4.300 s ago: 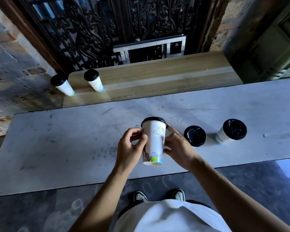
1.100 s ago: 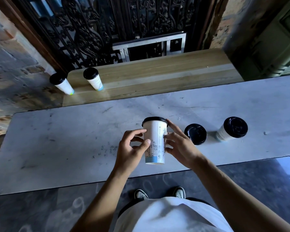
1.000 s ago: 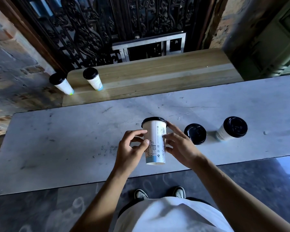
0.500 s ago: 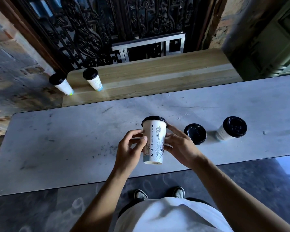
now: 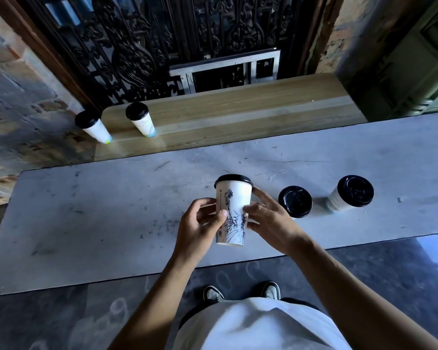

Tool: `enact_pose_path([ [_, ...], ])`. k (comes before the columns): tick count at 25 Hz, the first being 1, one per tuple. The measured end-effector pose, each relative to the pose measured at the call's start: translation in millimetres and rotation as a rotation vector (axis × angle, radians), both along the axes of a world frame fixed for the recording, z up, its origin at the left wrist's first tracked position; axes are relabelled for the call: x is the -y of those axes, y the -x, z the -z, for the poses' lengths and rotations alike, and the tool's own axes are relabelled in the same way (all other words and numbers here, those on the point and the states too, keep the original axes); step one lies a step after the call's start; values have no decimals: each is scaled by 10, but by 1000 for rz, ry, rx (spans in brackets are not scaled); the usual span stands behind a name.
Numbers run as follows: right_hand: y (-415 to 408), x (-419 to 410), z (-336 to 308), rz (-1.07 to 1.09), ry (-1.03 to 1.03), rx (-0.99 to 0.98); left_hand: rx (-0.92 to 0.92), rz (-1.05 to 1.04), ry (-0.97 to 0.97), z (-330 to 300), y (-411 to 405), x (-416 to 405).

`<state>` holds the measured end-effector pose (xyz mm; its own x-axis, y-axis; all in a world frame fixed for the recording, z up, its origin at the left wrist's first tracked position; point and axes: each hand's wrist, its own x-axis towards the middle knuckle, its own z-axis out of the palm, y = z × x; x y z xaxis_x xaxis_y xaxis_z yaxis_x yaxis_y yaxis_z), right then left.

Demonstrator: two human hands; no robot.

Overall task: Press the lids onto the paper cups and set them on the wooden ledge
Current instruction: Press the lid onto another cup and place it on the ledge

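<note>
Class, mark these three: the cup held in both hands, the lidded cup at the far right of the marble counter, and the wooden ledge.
Held cup (image 5: 234, 210), head view, on its printed wall.
Far-right cup (image 5: 355, 190), head view, on its black lid.
Wooden ledge (image 5: 250, 114), head view, on bare wood.

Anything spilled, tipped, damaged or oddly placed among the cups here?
Nothing spilled or damaged. One oddity: the leftmost lidded cup stands at the very left end of the wooden ledge, apparently overhanging its edge.
</note>
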<state>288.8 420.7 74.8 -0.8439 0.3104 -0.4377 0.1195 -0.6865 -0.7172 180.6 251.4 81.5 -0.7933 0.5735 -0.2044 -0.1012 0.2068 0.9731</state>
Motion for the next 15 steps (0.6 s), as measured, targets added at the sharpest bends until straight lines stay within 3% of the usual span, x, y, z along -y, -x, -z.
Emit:
enact_pose_path([
  [7,35,-17,-42,22,-46,16,-11,11,64,40,20,-32],
  [11,62,-25,20,-39,-59,-69,4,9,81,52,54,-15],
  [15,143,72,134,-106,-206,-17,60,-38,102,106,155,44],
])
